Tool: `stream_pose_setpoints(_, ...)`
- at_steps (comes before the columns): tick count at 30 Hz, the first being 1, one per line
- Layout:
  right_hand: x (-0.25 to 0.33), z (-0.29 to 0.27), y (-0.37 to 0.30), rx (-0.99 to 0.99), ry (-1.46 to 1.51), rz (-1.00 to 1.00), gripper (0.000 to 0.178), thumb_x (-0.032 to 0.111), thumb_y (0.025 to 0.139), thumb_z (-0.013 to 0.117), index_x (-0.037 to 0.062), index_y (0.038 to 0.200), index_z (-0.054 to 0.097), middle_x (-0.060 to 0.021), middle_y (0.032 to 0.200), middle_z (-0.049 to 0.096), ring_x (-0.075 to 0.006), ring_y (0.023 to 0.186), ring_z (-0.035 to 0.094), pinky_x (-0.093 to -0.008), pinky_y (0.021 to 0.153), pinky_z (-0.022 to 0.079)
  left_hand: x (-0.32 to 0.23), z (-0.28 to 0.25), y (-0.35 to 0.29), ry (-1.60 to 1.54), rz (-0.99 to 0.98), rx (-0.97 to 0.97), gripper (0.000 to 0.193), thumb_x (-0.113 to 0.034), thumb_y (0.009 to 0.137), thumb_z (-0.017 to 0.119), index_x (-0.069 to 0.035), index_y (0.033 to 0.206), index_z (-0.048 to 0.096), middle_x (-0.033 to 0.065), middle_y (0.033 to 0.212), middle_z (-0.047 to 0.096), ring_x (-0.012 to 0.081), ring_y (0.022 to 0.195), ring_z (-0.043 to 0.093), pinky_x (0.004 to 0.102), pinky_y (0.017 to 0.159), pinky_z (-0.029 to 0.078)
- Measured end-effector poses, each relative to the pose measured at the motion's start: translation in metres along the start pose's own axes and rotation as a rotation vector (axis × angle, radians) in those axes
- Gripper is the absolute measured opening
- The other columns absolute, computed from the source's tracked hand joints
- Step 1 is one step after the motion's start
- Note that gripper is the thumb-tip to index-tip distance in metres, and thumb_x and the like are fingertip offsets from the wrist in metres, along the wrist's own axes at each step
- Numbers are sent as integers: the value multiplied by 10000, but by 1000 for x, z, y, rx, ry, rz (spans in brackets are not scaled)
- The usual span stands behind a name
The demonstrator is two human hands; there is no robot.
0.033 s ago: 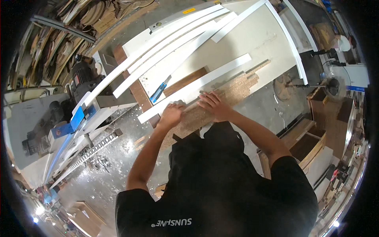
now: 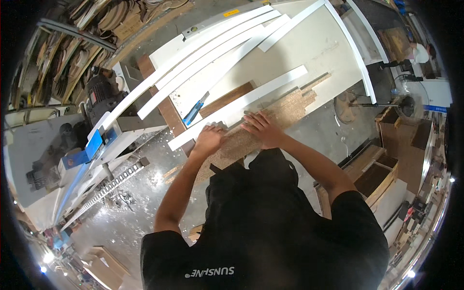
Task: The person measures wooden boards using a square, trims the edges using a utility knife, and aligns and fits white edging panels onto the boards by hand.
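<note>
Both hands, left hand (image 2: 209, 140), right hand (image 2: 262, 128), pressing particleboard strips (image 2: 285, 108)

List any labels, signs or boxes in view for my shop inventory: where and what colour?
Yellow label: small rectangle on the white panel's far edge.
Blue sign: narrow strip at right, beside the fan.
Cardboard boxes: brown, on the floor at lower left.

A small yellow label (image 2: 231, 13) sits on the long level at the top. A blue sign (image 2: 437, 108) hangs far right.
</note>
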State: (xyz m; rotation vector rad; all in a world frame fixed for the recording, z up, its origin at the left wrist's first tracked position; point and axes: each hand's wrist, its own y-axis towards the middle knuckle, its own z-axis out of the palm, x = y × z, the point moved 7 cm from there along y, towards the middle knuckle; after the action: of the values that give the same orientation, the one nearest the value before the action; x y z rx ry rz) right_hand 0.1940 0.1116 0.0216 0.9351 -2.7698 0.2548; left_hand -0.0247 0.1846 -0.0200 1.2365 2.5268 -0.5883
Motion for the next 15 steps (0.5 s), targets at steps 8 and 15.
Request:
stream_pose_setpoints(8,-7,9,0,-31,-7,37,1205,488,720,935,152,1711,339,-177,1641,440,-399,1564,399,-642,1343,198,13,-53,7,139,-223,-291,648,-311,860,876,-64,1409,636,123,1309,640,321,1198,639,448,1024,503)
stream_pose_setpoints(15,-6,12,2,-116,-5,58,1191,491,700,945,162,1699,388,-159,1614,479,-392,1522,451,-642,1332,240,29,-39,6,104,-271,-261,664,-250,902,846,-106,1499,593,158,1395,619,354,1214,651,487,1091,504)
